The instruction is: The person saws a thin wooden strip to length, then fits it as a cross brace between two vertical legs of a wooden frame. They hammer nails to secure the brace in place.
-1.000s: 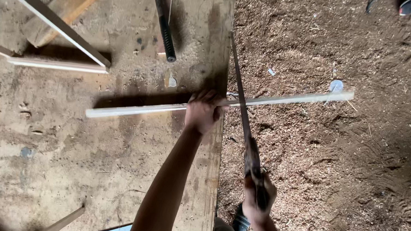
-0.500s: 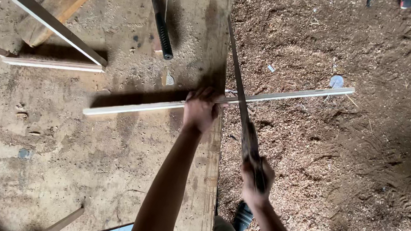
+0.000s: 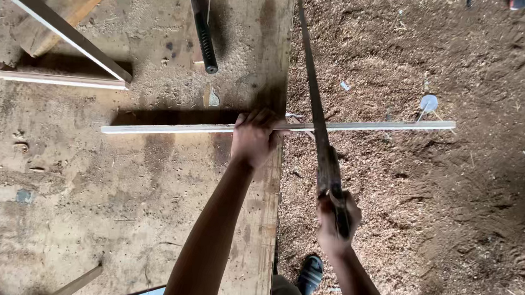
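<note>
The thin white strip of wood (image 3: 214,127) lies crosswise on the workbench (image 3: 99,190), its right part jutting past the bench edge over the sawdust-covered floor (image 3: 442,204). The left hand (image 3: 253,139) is closed over the strip, pressing it down just inside the bench edge. The right hand (image 3: 336,215) is wrapped tightly around the handle of a hand saw (image 3: 317,121). The saw blade crosses the strip just to the right of the left hand, beyond the bench edge. A dark ribbed rod (image 3: 203,32) lies on the bench, well behind the strip. A sandalled foot (image 3: 309,272) shows below.
</note>
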